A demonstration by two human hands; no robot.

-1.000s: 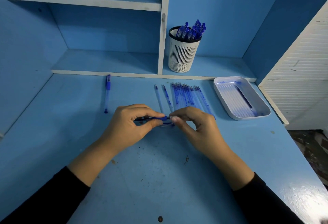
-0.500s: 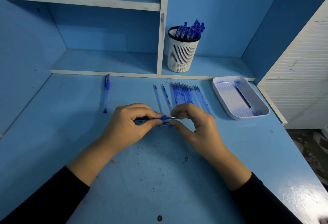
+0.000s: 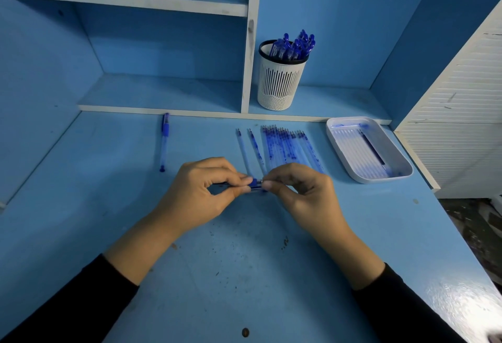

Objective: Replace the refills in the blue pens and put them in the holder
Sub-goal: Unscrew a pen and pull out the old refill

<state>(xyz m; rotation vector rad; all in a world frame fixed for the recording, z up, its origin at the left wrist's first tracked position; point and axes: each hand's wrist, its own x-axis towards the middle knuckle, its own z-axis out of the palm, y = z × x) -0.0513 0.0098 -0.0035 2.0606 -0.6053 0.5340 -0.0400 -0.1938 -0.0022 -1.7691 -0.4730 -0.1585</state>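
My left hand [image 3: 199, 196] grips a blue pen [image 3: 254, 182] held level over the middle of the desk. My right hand [image 3: 301, 193] pinches the pen's metal tip end between thumb and fingers. Most of the pen's barrel is hidden inside my left fist. Another blue pen [image 3: 164, 141] lies alone on the desk to the left. Several refills [image 3: 282, 147] lie in a row just beyond my hands. The white slotted holder [image 3: 279, 84] stands on the low shelf behind, with several blue pens in it.
A white tray [image 3: 402, 177] with several clear tubes and one dark refill sits at the right of the desk. A white louvred panel [image 3: 461, 114] borders the right side. Shelves and a vertical divider rise at the back.
The short gap with bare metal between my hands half a second ago has closed; my right fingers now sit against the pen's tip end. Both hands stay in place.
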